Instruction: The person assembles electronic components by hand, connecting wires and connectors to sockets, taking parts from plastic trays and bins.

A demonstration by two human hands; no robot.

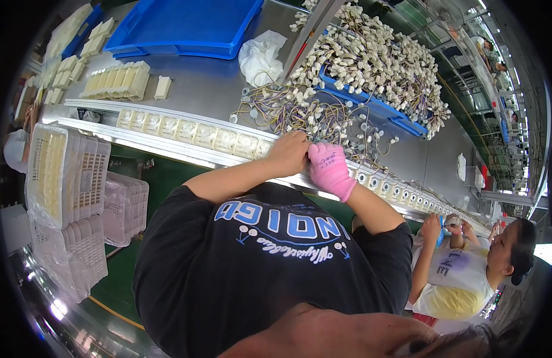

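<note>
My bare left hand (290, 153) and my right hand (331, 171), in a pink glove, meet over a metal rail (162, 143) holding a row of cream-white plastic housings (186, 131). The fingers of both hands are curled in, nearly touching each other. Whatever lies between them is hidden by the hands. Just beyond the fingers is a loose tangle of wires with white connectors (312, 116). To the right of my glove, the housings along the rail show dark round centres (396, 192).
A big heap of wired connectors (377, 59) fills a blue tray (401, 122). A blue bin (180, 30), a white plastic bag (261, 56) and stacked cream parts (116, 80) sit on the bench. White crates (79, 179) stand at left. A co-worker (467, 268) works at right.
</note>
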